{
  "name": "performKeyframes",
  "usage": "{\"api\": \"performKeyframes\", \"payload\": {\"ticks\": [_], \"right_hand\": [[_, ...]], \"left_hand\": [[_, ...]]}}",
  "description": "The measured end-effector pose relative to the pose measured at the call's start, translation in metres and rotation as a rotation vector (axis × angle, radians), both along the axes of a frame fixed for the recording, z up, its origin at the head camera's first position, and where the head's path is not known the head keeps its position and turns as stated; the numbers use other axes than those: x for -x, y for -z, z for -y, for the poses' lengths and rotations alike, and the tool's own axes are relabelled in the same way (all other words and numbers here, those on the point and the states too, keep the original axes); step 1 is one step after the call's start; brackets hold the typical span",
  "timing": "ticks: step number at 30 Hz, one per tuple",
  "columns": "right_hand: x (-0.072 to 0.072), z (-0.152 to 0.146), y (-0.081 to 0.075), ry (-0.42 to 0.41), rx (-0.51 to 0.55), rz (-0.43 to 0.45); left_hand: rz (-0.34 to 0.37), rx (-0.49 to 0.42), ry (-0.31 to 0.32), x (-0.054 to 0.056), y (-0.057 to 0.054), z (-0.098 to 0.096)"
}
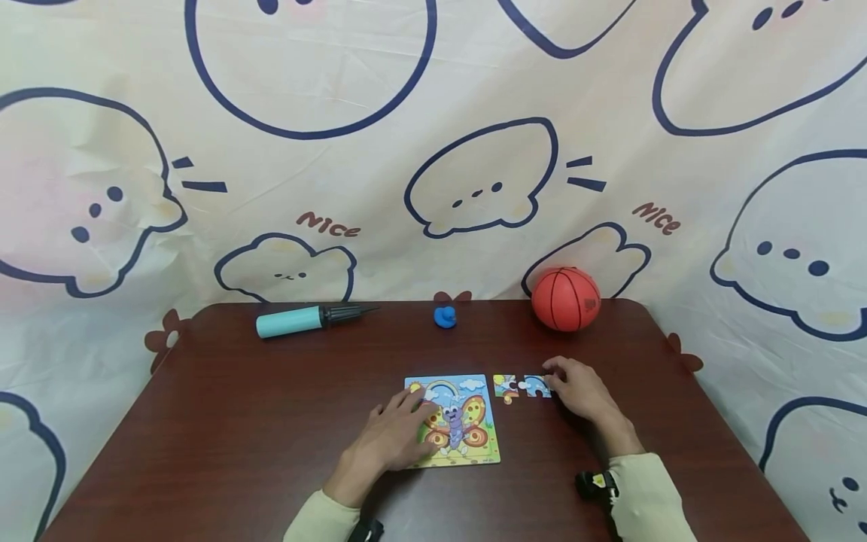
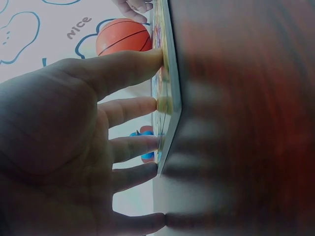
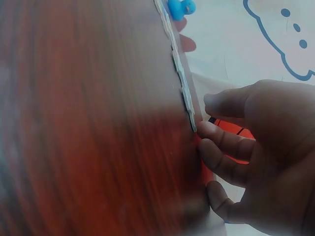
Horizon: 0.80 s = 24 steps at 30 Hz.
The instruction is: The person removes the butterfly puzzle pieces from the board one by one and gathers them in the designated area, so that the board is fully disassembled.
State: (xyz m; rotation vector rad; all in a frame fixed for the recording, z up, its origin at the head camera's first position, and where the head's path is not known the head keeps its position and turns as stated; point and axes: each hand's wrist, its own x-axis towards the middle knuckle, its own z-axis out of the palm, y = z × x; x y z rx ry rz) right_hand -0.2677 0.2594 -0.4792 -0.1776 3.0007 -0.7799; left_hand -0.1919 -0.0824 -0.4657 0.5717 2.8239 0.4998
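A square butterfly jigsaw puzzle (image 1: 467, 429) lies flat on the table. My left hand (image 1: 391, 435) rests over its left side with the fingers spread, and the left wrist view shows the thumb and fingertips on the board's edge and face. Two loose puzzle pieces lie beside its upper right: a yellow-and-green one (image 1: 503, 385) and a blue rainbow one (image 1: 536, 385). My right hand (image 1: 581, 388) is at the right end of the rainbow piece, fingers loosely bent. In the right wrist view its fingertips (image 3: 210, 147) are right at the end of the pieces, not closed round them.
An orange-red toy basketball (image 1: 566, 299) sits at the table's back right, beyond my right hand. A small blue duck (image 1: 445, 317) stands at the back middle. Further left lies a teal-and-black hand pump (image 1: 291, 322). A cartoon-printed cloth (image 1: 379, 181) hangs behind the brown table (image 1: 271, 421).
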Motion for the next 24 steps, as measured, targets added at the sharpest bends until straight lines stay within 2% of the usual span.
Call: {"api": "performKeyframes", "payload": {"ticks": [7,15,24], "right_hand": [[-0.002,0.009,-0.003,0.003,0.035,-0.018],[-0.008,0.031,-0.011,-0.072,0.063,-0.033],[-0.012,0.055,-0.010,-0.107,0.066,-0.002]], "left_hand": [[0.006,0.002,0.000,0.000,0.000,0.000],[0.024,0.007,0.001,0.002,0.001,0.000],[0.042,0.002,-0.001,0.002,0.001,-0.001]]}}
